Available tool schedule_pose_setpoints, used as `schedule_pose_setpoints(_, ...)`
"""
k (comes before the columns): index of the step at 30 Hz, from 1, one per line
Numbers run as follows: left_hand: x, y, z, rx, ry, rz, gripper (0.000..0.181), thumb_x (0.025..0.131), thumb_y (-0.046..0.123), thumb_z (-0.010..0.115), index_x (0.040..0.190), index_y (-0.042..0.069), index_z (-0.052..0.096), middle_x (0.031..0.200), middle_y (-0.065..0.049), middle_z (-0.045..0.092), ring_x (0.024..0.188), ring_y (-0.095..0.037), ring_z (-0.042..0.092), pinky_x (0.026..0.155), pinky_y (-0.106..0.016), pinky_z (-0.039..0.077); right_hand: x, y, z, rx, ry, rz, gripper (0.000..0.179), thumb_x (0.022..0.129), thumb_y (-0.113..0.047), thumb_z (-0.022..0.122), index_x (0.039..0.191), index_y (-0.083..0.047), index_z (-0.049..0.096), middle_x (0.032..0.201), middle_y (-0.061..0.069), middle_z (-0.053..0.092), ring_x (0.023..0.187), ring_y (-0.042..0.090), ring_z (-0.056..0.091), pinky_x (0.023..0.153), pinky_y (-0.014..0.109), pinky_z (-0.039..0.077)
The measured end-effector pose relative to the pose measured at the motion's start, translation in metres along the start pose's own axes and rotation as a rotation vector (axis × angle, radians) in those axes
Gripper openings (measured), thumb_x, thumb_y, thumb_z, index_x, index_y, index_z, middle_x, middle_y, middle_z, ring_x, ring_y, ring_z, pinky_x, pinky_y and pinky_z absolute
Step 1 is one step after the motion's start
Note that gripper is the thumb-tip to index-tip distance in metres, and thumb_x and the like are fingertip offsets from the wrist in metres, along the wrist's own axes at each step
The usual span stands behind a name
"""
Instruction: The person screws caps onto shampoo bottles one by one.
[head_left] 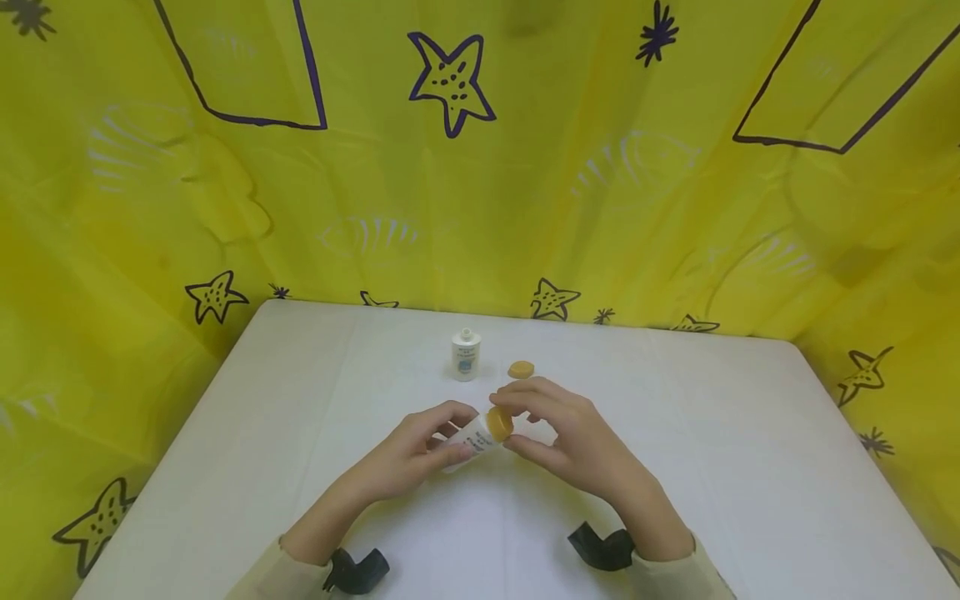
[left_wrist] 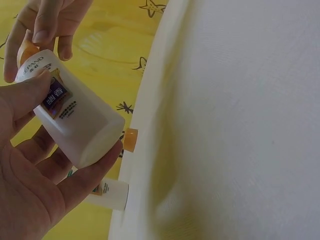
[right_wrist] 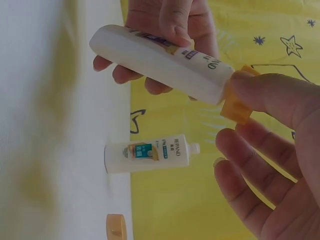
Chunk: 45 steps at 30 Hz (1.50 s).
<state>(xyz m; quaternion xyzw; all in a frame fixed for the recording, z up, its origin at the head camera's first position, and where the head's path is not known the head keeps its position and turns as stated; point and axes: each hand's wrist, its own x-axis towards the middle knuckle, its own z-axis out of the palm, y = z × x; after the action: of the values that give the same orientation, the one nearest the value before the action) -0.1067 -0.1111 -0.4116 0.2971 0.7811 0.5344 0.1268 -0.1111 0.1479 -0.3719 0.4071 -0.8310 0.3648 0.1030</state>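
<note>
My left hand (head_left: 423, 450) grips a white bottle (left_wrist: 80, 110) with printed labels, thumb on its front and fingers behind. The bottle is tilted, its capped end pointing up and toward the right hand. At that end my right hand (head_left: 566, 429) pinches the orange cap (right_wrist: 237, 102) with thumb and fingertips. The cap sits at the bottle's top; how tightly it is seated cannot be told. Behind the hands a second white bottle (head_left: 465, 357) stands upright, its narrow neck uncovered. Beside it on the table lies another orange cap (head_left: 521, 369).
A white-covered table (head_left: 712, 458) lies under both hands. Behind and at the sides hangs a yellow curtain (head_left: 517, 183) with starfish drawings. Black wrist mounts (head_left: 360, 572) stick out at both sleeves.
</note>
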Motion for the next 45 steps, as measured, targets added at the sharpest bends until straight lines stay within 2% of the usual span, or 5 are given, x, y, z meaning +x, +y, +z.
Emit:
schedule_pose_setpoints(4,0.0003,0.0015,0.0001,0.009,-0.004,0.001,0.03,0.098,0.023,0.065,0.126,0.02,0.058,0.117,0.004,0.066,0.103,-0.017,0.064,0.088,-0.034,0.056,0.0011,-0.0008,0.0007,-0.004,0.012,-0.012,0.037,0.084,-0.018,0.081,0.119,-0.017,0.069,0.123,-0.005,0.065,0.123,0.019,0.058,0.098,0.029,0.052)
schedule_pose_setpoints(8,0.0003,0.0023,0.0003,0.011,-0.004,-0.004,0.029,0.098,0.023,0.065,0.126,0.02,0.058,0.117,0.005,0.065,0.104,-0.017,0.064,0.088,-0.033,0.056,0.002,-0.0016,0.0009,-0.009,0.023,-0.023,0.034,0.084,-0.018,0.082,0.116,-0.016,0.07,0.122,-0.004,0.066,0.122,0.019,0.059,0.105,0.028,0.047)
schedule_pose_setpoints(19,-0.0003,0.0011,0.0018,-0.007,-0.019,-0.002,0.029,0.099,0.025,0.064,0.127,0.02,0.058,0.119,0.003,0.065,0.104,-0.018,0.064,0.088,-0.033,0.056,0.0024,-0.0042,0.002,0.034,-0.008,0.001,0.035,0.087,-0.016,0.079,0.119,-0.018,0.068,0.116,-0.008,0.067,0.094,0.004,0.062,0.073,0.026,0.055)
schedule_pose_setpoints(34,0.0004,-0.0003,-0.0011,0.016,0.001,0.009,0.03,0.098,0.026,0.064,0.127,0.02,0.058,0.119,0.004,0.066,0.103,-0.017,0.064,0.088,-0.034,0.056,0.0021,-0.0036,0.0017,0.043,-0.007,-0.015,0.042,0.084,-0.006,0.079,0.123,-0.017,0.067,0.121,-0.004,0.064,0.089,0.006,0.065,0.069,0.024,0.056)
schedule_pose_setpoints(45,-0.0009,0.0,-0.002,0.005,0.011,0.022,0.029,0.098,0.024,0.065,0.126,0.02,0.059,0.117,0.003,0.066,0.102,-0.018,0.063,0.087,-0.034,0.056,0.0007,-0.0057,0.0016,0.02,-0.019,-0.06,0.042,0.085,0.005,0.073,0.121,-0.016,0.07,0.121,-0.003,0.065,0.097,0.009,0.066,0.075,0.022,0.056)
